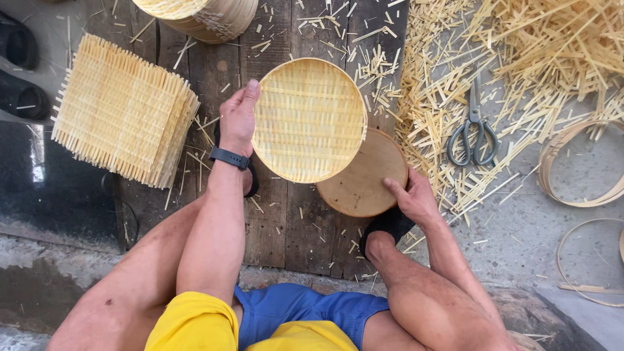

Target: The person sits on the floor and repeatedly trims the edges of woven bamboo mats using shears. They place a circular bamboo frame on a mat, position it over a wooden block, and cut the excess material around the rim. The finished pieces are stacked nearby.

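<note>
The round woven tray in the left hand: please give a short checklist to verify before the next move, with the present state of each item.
1. Left hand grips tray at its rim: ok.
2. Right hand rests on the round wooden block: ok.
3. Tray weave unbroken: ok on the visible side; other side cannot tell.
4. Scissors lie apart from both hands: ok.
5. Boards free of bamboo scraps: not ok.

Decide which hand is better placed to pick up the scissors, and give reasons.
Probably the right hand: it rests on the round wooden block, nearer the scissors. The left hand holds the woven tray.
</note>
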